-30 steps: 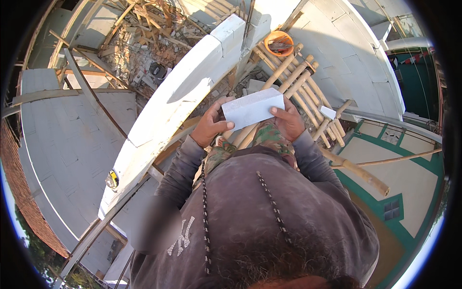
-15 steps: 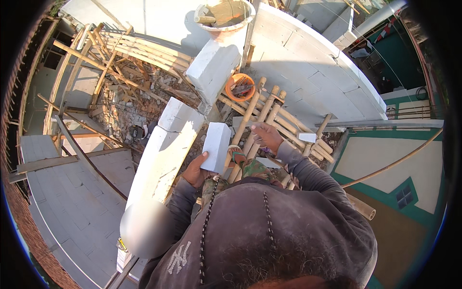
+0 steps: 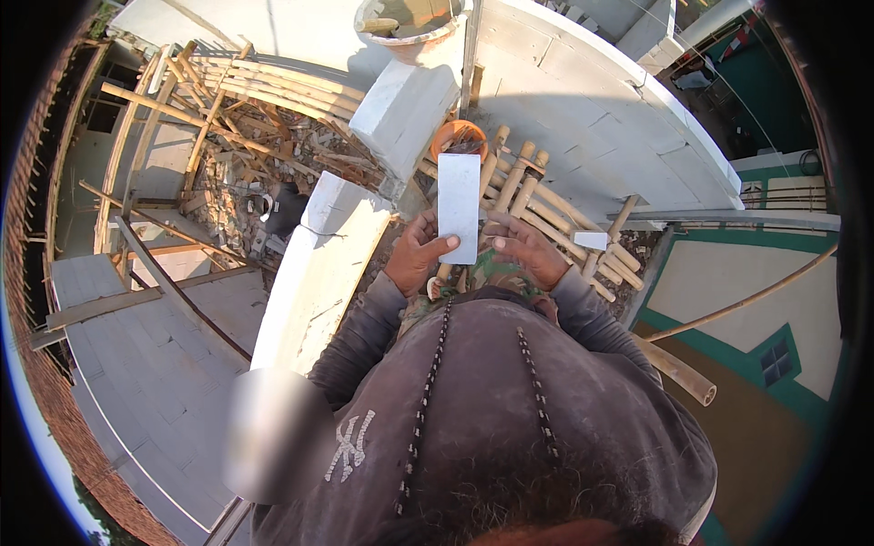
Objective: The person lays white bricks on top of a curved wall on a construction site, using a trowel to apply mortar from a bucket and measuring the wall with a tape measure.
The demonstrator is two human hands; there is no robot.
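Note:
A white lightweight concrete block (image 3: 459,196) stands on end in front of my body. My left hand (image 3: 417,250) grips it by its lower left side, the thumb lying across the near face. On the other side is my right hand (image 3: 530,247), its fingers apart and pointing toward the block's right edge. I see no firm hold there; whether its fingertips touch the block is hard to tell. Partly behind the block's top is an orange bucket (image 3: 459,136) with tools in it.
To my left runs a white block wall (image 3: 314,264). Bamboo poles (image 3: 546,205) form a platform below, with a small white block piece (image 3: 591,240) on them. A large mortar tub (image 3: 414,41) sits ahead on a wall block (image 3: 401,114). Rubble (image 3: 250,173) lies down on the left.
My left hand has moved the block rightward to my middle and turned it upright. My right hand has come in closer beside it. The view has shifted slightly.

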